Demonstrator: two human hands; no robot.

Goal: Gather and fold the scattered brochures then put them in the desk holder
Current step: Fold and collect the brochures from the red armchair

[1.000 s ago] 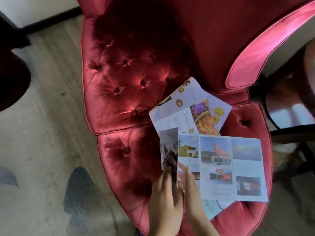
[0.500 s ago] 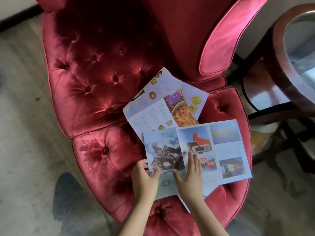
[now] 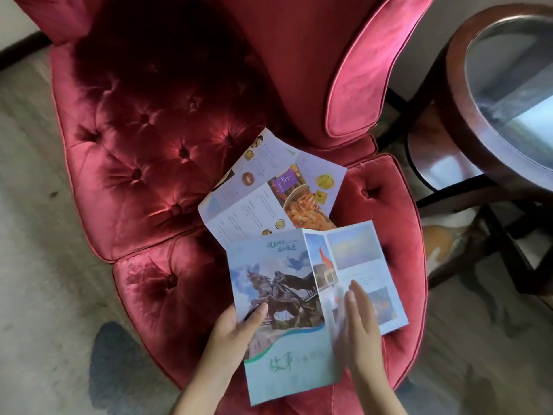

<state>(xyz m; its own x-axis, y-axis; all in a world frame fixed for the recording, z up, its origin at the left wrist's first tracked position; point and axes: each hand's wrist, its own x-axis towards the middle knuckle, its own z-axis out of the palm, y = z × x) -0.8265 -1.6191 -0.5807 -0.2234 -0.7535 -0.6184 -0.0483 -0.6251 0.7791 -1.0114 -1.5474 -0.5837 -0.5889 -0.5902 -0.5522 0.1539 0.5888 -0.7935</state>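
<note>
- Your left hand (image 3: 236, 327) pinches the left edge of the travel brochure (image 3: 278, 295): the thumb lies on the cover, and the fingers are tucked under the paper.
- Your right hand (image 3: 360, 327) lies flat on the brochure's right-hand panel, just beside the fold. Its fingers are straight and close together, and it is blurred.
- That brochure rests on the front seat cushion of the red armchair (image 3: 143, 163), with one panel folded over to show a cover picturing a horse-and-rider statue.
- The large green brush characters at the cover's foot read "故事". The teal line of Chinese at the top is too small to read surely.
- The food brochure (image 3: 269, 190) lies unfolded further back on the seat, its near edge under the travel brochure. Its purple label carries white characters you cannot make out.
- A round glass-topped table (image 3: 508, 94) stands to the right of the armchair.
</note>
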